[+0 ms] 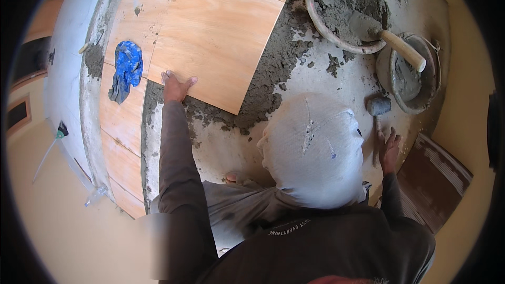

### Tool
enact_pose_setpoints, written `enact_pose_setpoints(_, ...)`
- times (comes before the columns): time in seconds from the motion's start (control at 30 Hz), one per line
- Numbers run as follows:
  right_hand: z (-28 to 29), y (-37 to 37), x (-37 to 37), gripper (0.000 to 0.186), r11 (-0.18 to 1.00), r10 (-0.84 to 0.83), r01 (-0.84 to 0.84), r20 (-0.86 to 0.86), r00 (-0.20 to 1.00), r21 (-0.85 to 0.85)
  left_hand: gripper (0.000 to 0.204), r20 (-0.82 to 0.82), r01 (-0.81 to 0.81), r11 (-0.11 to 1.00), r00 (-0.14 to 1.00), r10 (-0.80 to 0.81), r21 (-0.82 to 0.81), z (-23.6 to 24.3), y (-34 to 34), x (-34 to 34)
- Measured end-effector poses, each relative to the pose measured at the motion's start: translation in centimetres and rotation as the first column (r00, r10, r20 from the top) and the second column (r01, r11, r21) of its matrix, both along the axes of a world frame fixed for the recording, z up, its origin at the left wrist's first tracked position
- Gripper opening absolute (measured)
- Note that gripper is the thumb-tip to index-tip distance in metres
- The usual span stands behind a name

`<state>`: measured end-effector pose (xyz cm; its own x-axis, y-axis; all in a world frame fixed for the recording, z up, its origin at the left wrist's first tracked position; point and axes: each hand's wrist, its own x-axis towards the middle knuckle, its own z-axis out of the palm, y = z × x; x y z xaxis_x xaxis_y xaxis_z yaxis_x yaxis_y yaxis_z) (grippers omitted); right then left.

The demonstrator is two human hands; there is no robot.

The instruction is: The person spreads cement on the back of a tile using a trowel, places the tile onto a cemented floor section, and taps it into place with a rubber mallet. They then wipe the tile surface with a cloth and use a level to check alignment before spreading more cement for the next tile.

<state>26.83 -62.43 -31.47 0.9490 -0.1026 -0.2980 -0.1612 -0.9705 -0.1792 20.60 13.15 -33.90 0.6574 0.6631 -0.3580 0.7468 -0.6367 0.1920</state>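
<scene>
Neither of my own hands is in view. Just in front of me, another person in a dark top and a pale head covering [313,150] crouches over the floor. That person's left hand [176,87] rests with fingers spread on the near edge of a large wood-look tile [215,42], which lies on grey mortar [273,79]. Their right hand [390,151] is down on the right, fingers apart, beside the handle of a rubber mallet [379,106]. Whether it touches the handle I cannot tell.
A tub of mortar [310,13] holds a wooden-handled trowel [402,48]. Beside it stands a smaller bucket [436,81] with grey slurry. A blue glove or rag [128,63] lies on the laid tiles [118,113] at left. A brown tile [436,179] is by the right wall.
</scene>
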Motion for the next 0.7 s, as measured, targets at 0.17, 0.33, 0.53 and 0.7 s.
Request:
enact_pose_setpoints(0.17,-1.1,-0.2,-0.9,0.059,0.975,0.040,-0.037,-0.010,0.999,0.219,0.133,-0.058,0.011,1.000,0.998,-0.012,-0.011,0.4,-0.5,0.7)
enact_pose_setpoints(0.33,-1.2,0.0,-2.8,0.056,0.974,0.093,-0.060,-0.145,0.985,0.219,0.114,-0.088,0.050,0.998,0.995,-0.054,-0.041,1.9,-1.9,2.0)
enact_pose_setpoints(0.53,-0.1,5.2,-4.9,0.048,0.827,-0.115,0.055,0.072,0.991,0.560,0.110,0.019,0.211,0.971,0.978,-0.210,-0.116,0.8,-1.4,2.2)
enact_pose_setpoints(0.7,5.4,13.9,0.4,0.047,0.792,0.184,-0.024,-0.201,0.962,0.610,0.114,-0.001,0.115,0.990,0.993,-0.115,-0.079,3.4,-4.2,2.7)
